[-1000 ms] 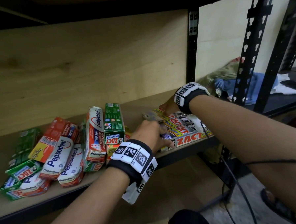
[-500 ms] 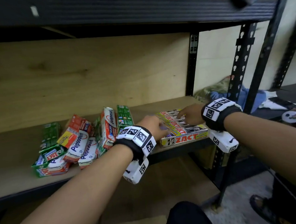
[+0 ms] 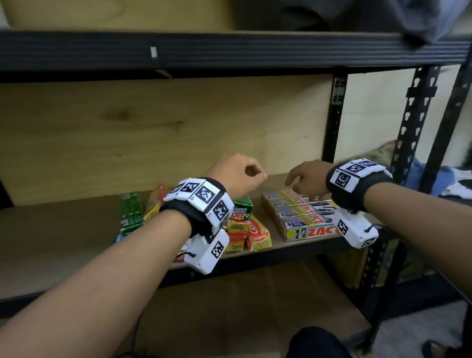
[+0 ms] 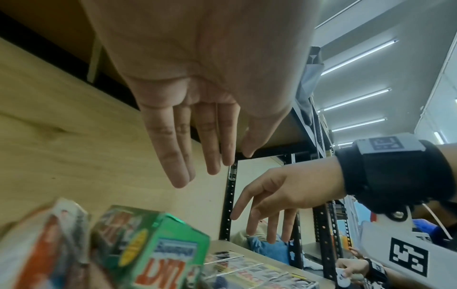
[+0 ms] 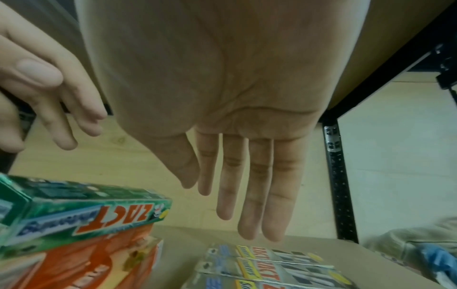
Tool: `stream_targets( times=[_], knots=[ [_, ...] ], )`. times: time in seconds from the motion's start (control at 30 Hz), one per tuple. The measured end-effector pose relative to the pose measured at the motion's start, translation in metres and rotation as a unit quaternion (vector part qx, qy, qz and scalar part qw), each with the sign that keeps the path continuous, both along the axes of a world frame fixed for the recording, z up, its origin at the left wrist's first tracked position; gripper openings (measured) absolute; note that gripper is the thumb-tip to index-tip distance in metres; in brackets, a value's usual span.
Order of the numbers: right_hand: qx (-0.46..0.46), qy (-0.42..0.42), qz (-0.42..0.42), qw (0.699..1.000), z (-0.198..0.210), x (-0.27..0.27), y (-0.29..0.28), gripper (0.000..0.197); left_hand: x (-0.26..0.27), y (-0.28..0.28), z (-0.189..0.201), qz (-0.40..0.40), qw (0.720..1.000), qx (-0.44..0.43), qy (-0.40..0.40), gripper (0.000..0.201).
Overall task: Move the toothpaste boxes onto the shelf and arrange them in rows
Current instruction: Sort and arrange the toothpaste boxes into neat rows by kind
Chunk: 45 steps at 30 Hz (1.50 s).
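Several silver Zact boxes (image 3: pixel 302 213) lie side by side in a row on the wooden shelf (image 3: pixel 55 243), also in the right wrist view (image 5: pixel 267 267). A loose pile of boxes sits to their left: a green Zact box (image 3: pixel 241 207) (image 5: pixel 81 213) (image 4: pixel 158 252), orange-red Colgate boxes (image 3: pixel 257 235), green ones (image 3: pixel 130 211). My left hand (image 3: pixel 240 176) hovers above the pile, fingers straight and empty (image 4: pixel 197 148). My right hand (image 3: pixel 306 179) hovers over the back of the silver row, fingers straight down, holding nothing (image 5: pixel 247 185).
A black metal upright (image 3: pixel 335 119) stands at the shelf's right end, with perforated posts (image 3: pixel 415 131) beyond it. The upper shelf beam (image 3: pixel 195 55) runs overhead. Crumpled clothes (image 3: pixel 431 174) lie to the right. Bare shelf stretches left of the pile.
Both hands have lifted off the silver Zact row and now hover open above the shelf. The head view has pulled back and tilted up.
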State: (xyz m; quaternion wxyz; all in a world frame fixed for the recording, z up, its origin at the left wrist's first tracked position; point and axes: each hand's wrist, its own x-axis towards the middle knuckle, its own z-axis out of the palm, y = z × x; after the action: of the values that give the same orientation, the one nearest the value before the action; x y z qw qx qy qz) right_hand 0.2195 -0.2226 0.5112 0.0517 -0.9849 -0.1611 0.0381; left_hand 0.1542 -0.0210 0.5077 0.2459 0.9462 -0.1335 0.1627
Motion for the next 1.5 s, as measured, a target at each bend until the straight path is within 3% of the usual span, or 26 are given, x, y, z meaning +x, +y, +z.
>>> stream_targets(
  times=[0.2, 0.4, 0.5, 0.57, 0.83, 1.03, 1.1, 1.17, 1.27, 1.37, 1.5],
  knots=[
    [0.07, 0.03, -0.01, 0.997, 0.002, -0.01, 0.048, 0.032, -0.01, 0.045, 0.005, 0.048, 0.999, 0.003, 0.017, 0.023],
    [0.115, 0.031, -0.035, 0.992, -0.011, -0.014, 0.087, 0.056, -0.012, 0.07, -0.018, 0.115, 0.991, 0.014, 0.067, 0.029],
    [0.136, 0.043, -0.062, 0.988, -0.021, -0.013, 0.099, 0.069, -0.01, 0.073, -0.033, 0.157, 0.981, 0.055, 0.104, 0.038],
    [0.124, 0.05, -0.071, 0.988, -0.026, -0.012, 0.104, 0.073, -0.003, 0.075, -0.043, 0.166, 0.976, 0.036, 0.133, 0.046],
    [0.295, 0.148, -0.079, 0.941, -0.04, -0.005, 0.105, 0.035, 0.012, 0.077, -0.055, 0.156, 0.972, -0.048, 0.17, 0.058],
    [0.316, 0.154, -0.063, 0.934, -0.045, -0.004, 0.104, 0.03, 0.008, 0.075, -0.052, 0.17, 0.966, -0.117, 0.155, 0.058],
    [0.323, 0.151, -0.062, 0.932, -0.045, -0.006, 0.103, 0.031, 0.006, 0.075, -0.052, 0.181, 0.953, -0.169, 0.175, 0.055],
    [0.326, 0.145, -0.065, 0.932, -0.047, -0.007, 0.103, 0.035, 0.005, 0.073, -0.052, 0.19, 0.932, -0.236, 0.202, 0.037],
    [0.333, 0.142, -0.072, 0.929, -0.05, -0.007, 0.102, 0.042, 0.015, 0.077, -0.062, 0.192, 0.895, -0.325, 0.238, 0.048],
    [0.332, 0.144, -0.072, 0.93, -0.05, -0.008, 0.098, 0.043, 0.009, 0.073, -0.055, 0.173, 0.864, -0.393, 0.262, 0.028],
    [0.329, 0.138, -0.063, 0.932, -0.05, -0.011, 0.097, 0.046, 0.002, 0.07, -0.048, 0.151, 0.83, -0.443, 0.302, 0.018]
  ],
)
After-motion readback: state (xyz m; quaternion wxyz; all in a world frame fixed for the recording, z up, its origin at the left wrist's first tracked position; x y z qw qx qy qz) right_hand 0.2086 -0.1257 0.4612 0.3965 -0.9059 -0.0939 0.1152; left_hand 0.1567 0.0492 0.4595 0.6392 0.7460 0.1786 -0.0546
